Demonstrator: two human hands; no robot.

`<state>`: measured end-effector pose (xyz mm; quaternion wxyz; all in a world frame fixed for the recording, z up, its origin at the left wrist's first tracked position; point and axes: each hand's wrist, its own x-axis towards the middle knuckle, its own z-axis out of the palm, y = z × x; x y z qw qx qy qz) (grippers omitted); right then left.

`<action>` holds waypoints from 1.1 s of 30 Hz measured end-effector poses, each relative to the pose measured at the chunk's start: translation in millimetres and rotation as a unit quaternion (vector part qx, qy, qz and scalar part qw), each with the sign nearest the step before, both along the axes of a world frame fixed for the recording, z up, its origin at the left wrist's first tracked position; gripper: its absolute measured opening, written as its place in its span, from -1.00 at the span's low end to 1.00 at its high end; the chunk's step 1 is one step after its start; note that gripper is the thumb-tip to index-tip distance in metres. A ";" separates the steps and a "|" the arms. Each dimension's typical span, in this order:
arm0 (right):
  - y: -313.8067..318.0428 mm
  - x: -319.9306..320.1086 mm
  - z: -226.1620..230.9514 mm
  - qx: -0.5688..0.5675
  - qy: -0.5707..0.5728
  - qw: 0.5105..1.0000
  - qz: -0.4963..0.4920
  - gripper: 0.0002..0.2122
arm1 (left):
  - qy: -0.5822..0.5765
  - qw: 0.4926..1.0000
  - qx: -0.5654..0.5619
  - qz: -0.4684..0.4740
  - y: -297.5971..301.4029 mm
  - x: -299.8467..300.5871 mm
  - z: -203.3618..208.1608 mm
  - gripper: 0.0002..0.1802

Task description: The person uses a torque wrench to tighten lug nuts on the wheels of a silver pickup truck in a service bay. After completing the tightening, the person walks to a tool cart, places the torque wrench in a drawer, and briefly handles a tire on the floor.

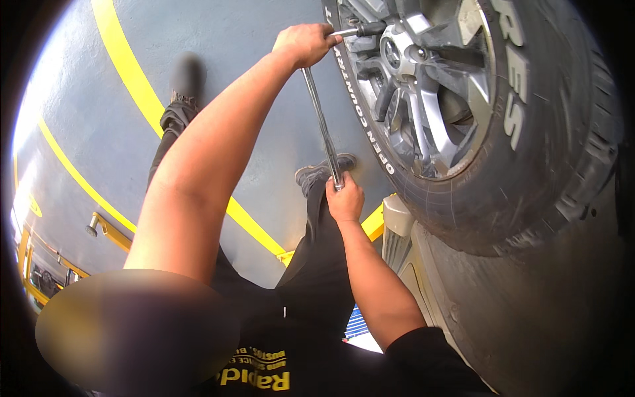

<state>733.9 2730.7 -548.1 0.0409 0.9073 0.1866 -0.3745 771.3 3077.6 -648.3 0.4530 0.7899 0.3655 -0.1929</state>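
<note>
A long chrome socket wrench [319, 118] runs between my two hands beside a vehicle's wheel. My left hand [305, 45] is closed around its head end, and a short shaft leads from there to a dark socket [372, 28]. That socket points into the silver alloy rim [433, 116], near the hub; whether it sits fully on a nut I cannot tell. Lower down, my right hand [346, 200] grips the far end of the handle. The black tire [476, 205] with raised white lettering surrounds the rim.
Grey floor [264, 132] with yellow painted lines [135, 66] lies below. My shoes [324, 173] stand close to the wheel. Vehicle bodywork [509, 311] fills the lower right, under the tire. Yellow metal lift parts [112, 233] stand at the left. The lower left is blurred.
</note>
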 end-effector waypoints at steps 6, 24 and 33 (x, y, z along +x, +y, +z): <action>32.0 -8.0 80.7 -0.017 0.060 0.997 -0.044 -0.72 | -0.037 0.999 -0.027 0.013 5.0 -21.6 -4.6 -0.47; 79.9 24.6 196.9 -0.018 0.067 0.997 -0.040 -0.69 | -0.006 0.991 -0.008 0.132 25.3 4.0 90.3 -0.60; 12.8 16.7 63.2 -0.026 0.023 0.998 -0.046 -0.75 | -0.043 0.993 0.024 0.107 -3.0 8.0 69.4 -0.57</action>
